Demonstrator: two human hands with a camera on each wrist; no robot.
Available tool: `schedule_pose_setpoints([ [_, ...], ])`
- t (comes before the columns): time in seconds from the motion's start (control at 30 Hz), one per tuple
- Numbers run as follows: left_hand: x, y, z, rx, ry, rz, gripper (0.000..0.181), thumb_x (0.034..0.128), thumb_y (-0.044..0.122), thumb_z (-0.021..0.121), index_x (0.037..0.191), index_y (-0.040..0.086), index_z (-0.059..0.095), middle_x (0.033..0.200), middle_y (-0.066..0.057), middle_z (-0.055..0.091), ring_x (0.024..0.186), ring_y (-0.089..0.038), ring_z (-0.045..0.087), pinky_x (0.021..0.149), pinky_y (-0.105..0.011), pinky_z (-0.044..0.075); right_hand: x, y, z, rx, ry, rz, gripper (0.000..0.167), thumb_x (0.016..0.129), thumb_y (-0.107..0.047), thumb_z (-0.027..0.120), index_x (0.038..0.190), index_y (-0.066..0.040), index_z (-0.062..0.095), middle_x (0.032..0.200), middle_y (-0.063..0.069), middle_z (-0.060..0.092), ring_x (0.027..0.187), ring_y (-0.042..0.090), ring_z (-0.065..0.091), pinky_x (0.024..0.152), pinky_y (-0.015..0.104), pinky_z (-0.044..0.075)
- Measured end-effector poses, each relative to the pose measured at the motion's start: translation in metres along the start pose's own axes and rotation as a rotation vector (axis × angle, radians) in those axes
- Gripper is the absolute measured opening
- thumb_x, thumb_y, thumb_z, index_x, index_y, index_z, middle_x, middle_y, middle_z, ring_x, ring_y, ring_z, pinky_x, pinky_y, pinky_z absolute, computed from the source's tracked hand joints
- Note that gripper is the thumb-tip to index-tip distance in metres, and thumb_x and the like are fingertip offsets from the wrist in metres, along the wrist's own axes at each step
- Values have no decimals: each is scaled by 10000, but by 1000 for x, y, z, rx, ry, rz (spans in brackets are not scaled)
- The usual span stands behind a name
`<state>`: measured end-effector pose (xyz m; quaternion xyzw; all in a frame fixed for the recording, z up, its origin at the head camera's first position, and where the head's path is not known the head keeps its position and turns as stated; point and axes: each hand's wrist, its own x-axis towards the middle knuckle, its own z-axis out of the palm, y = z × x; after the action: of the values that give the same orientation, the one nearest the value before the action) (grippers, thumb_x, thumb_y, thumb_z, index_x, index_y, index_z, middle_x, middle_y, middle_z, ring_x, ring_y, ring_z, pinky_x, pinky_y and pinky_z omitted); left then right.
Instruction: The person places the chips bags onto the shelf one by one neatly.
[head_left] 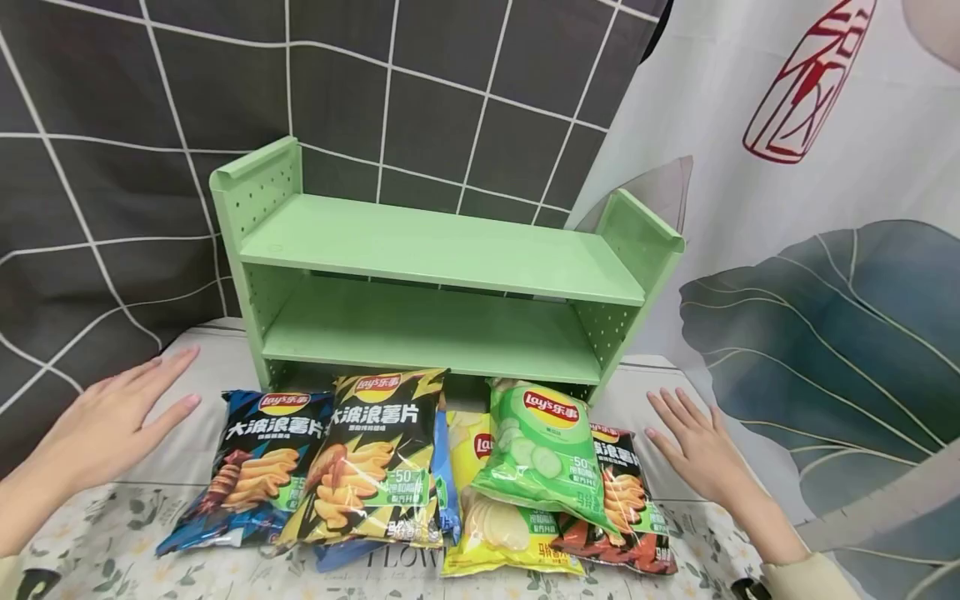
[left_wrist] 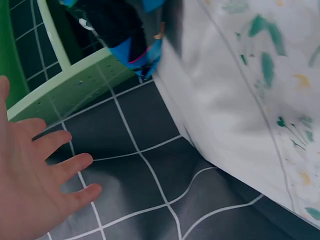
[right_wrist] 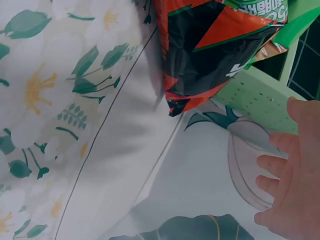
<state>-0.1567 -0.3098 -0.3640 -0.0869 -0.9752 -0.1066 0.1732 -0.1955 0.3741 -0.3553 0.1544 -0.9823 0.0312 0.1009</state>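
1. Where the green cucumber Lay's bag (head_left: pixel 547 454) overlaps them, the yellow Lay's bag (head_left: pixel 498 527) and red-black bag (head_left: pixel 626 500) are partly hidden; a blue bag (head_left: pixel 448 483) mostly hides behind the black-gold bag (head_left: pixel 367 467).
2. The bags lie before the green 2-tier shelf (head_left: pixel 435 325).
3. White tabletop (head_left: pixel 183 437) separates my left hand (head_left: pixel 112 421) from the blue-black bag (head_left: pixel 262 467), and my right hand (head_left: pixel 697 450) from the red-black one; both, fingers loosely extended, hold nothing.

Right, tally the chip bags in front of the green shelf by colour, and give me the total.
Black-and-blue bag: 1
Black-and-gold bag: 1
Blue bag, mostly covered: 1
Yellow bag: 1
Green bag: 1
Black-and-red bag: 1
Total visible: 6
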Motion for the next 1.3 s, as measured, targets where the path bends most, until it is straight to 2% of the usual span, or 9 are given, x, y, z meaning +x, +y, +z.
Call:
schedule_pose_setpoints([
  [0.17,10,11,-13,-11,111,-20,488,969,383,505,1361,92,508,1130,-291,641,829,-410,622,621,-512,449,-2,-7,1,-14,4,-23,542,952,-372,539,1401,-73,484,1495,263,358,1420,438,240,1078,698,95],
  [0.3,19,17,-22,-103,166,-54,401,981,350,493,1272,90,586,1013,-263,689,535,-186,536,455,-326,325,-5,-13,1,-28,61,-59,463,890,-291,643,1298,-79,588,1438,267,434,1359,461,329,1035,702,192],
  [0.5,34,24,-29,-197,253,-39,423,942,301,577,1282,49,575,1056,-270,686,743,-380,643,525,-258,322,-3,-19,-2,-47,150,-111,408,818,-190,716,1206,-87,647,1350,257,532,1278,484,412,992,656,286],
  [0.6,42,27,-33,-249,289,-49,449,908,300,630,1284,59,582,1129,-234,677,889,-58,645,614,-231,330,-2,-23,-4,-46,172,-129,397,808,-170,725,1188,-81,657,1315,244,566,1256,484,433,988,639,307],
  [0.7,52,29,-41,-283,296,-54,493,894,316,648,1309,62,569,1187,-253,644,833,46,601,651,-211,356,0,-27,-5,-37,180,-121,389,815,-160,719,1189,-71,657,1291,229,589,1214,452,486,963,609,373],
  [0.83,63,34,-54,-315,304,-66,536,894,327,648,1350,67,535,1233,-273,610,748,-62,650,602,-86,365,1,-33,-8,-22,165,-84,375,844,-169,690,1205,-74,650,1286,214,603,1141,404,559,872,572,466],
  [0.97,74,40,-64,-388,337,-72,545,899,309,645,1369,68,510,1279,-248,594,762,280,454,649,1,306,0,-39,-11,-23,165,-72,367,855,-182,681,1209,-91,653,1282,193,613,1117,382,578,798,551,502],
  [1.1,86,45,-73,-458,353,-78,556,913,307,624,1389,60,478,1267,-273,593,750,352,389,727,-36,336,0,-44,-11,-27,209,-89,360,846,-178,696,1195,-96,662,1267,172,625,1128,364,573,786,543,508],
  [1.3,100,49,-82,-497,346,-104,596,920,332,608,1410,42,433,1262,-305,578,712,352,383,629,26,318,1,-51,-11,-26,290,-138,349,819,-160,717,1163,-111,679,1228,131,652,1097,327,590,796,523,506],
])
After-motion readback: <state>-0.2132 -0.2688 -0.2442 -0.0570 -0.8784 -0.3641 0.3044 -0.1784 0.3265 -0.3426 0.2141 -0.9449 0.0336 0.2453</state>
